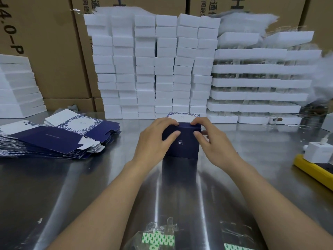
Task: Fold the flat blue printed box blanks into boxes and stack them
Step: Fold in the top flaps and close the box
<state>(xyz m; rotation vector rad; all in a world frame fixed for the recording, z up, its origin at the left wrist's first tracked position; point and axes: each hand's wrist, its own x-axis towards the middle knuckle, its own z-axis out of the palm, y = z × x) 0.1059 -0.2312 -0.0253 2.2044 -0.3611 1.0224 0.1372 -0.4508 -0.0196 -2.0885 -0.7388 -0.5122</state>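
A dark blue box [182, 145] stands upright on the steel table [243, 141] at the centre, with a small white logo on its near face and a flap with a white panel and blue leaf border sticking up at the back. My left hand [156, 138] grips its left side, thumb on the front face and fingers over the top edge. My right hand [210, 138] holds the right side the same way. A fanned pile of flat blue printed blanks [59, 136] lies at the left.
Stacks of white foam blocks [153, 69] form a wall right behind the box. White foam trays with clear glass pieces [255, 83] stand at the right. A yellow power strip with a white charger [317, 159] lies at the right edge. Clear plastic bags [158, 237] lie near me.
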